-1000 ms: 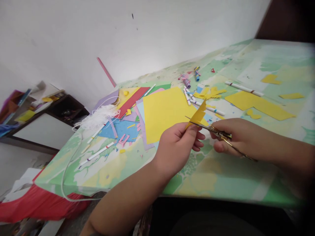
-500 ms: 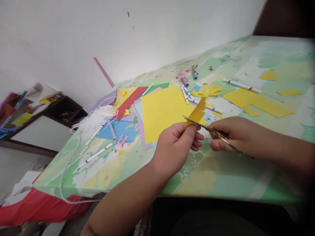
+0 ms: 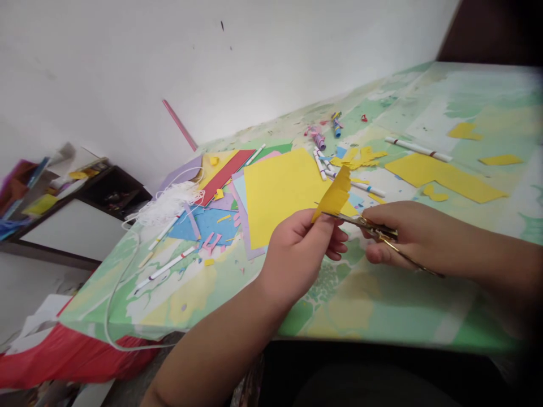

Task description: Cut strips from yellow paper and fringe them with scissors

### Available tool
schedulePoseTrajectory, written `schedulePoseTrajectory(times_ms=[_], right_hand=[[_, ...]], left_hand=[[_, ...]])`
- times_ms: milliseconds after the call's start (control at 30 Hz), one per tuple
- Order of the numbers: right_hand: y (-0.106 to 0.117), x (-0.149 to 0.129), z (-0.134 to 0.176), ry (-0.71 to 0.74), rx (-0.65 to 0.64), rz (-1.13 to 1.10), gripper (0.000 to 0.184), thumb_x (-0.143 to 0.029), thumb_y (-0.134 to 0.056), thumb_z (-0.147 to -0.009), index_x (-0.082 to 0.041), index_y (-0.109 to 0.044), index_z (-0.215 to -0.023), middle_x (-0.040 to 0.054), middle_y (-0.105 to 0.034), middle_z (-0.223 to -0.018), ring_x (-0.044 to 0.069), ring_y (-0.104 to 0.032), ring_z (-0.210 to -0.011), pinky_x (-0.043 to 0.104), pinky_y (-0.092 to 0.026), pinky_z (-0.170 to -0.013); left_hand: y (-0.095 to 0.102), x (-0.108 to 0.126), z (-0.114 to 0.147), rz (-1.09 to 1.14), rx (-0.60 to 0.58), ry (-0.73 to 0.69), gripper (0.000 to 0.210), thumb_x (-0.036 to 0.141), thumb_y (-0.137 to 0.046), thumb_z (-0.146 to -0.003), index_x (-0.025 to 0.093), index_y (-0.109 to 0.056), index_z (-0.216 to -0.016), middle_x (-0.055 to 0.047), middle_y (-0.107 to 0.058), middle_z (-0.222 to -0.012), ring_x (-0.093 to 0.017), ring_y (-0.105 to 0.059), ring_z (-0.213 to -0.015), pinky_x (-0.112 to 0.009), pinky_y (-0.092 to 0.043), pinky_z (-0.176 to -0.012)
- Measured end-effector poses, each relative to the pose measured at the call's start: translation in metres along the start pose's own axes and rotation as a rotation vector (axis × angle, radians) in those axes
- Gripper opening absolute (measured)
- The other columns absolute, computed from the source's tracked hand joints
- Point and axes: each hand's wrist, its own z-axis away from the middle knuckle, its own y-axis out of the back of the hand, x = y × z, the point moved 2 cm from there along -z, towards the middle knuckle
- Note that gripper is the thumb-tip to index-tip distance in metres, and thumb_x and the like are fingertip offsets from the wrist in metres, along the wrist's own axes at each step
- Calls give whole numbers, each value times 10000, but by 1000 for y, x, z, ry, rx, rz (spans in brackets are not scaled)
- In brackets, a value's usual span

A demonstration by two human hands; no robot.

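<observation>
A small piece of yellow paper (image 3: 335, 192) with a fringed right edge is pinched between the thumb and fingers of my left hand (image 3: 299, 249). My right hand (image 3: 407, 237) is closed round the handles of gold-coloured scissors (image 3: 373, 227). The blades reach left to the paper's lower part, just above my left thumb, one behind the paper and one in front. Behind my hands lies a large yellow sheet (image 3: 284, 186) on top of lilac and light blue sheets.
White marker-like sticks (image 3: 418, 148), yellow offcuts (image 3: 453, 178) and two small decorated rolls (image 3: 317, 137) lie on the patterned tablecloth (image 3: 182, 305). Left are white string (image 3: 169, 204), a red strip (image 3: 227, 176) and blue paper (image 3: 207, 226). A shelf (image 3: 80, 226) stands beyond the table.
The scissor blades have opened a little wider and shifted slightly right along the yellow piece. The piece has tilted slightly in my left hand.
</observation>
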Motion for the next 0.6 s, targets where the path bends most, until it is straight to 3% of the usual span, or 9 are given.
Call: schedulePoseTrajectory(times_ms=[333,600], right_hand=[[0,-3,0,-6,-100,-89,392,-574,-402,-756,-197,-406,-649,-1,-454,-594,134,-393,-554,259,-292,-508],[5,-7,0,-17,-33,-67,415,-597,-424,-724,-202,-393,-600,-1,-450,-559,137,-395,-536,254,-271,-494]], left_hand=[[2,0,-2,61,27,-30,158,285,-518,-749,153,-577,-687,21,-567,-554,-80,-551,-495,-206,-471,-490],[3,0,0,68,15,-53,163,282,-515,-755,158,-572,-667,24,-565,-558,-80,-549,-505,-213,-468,-508]])
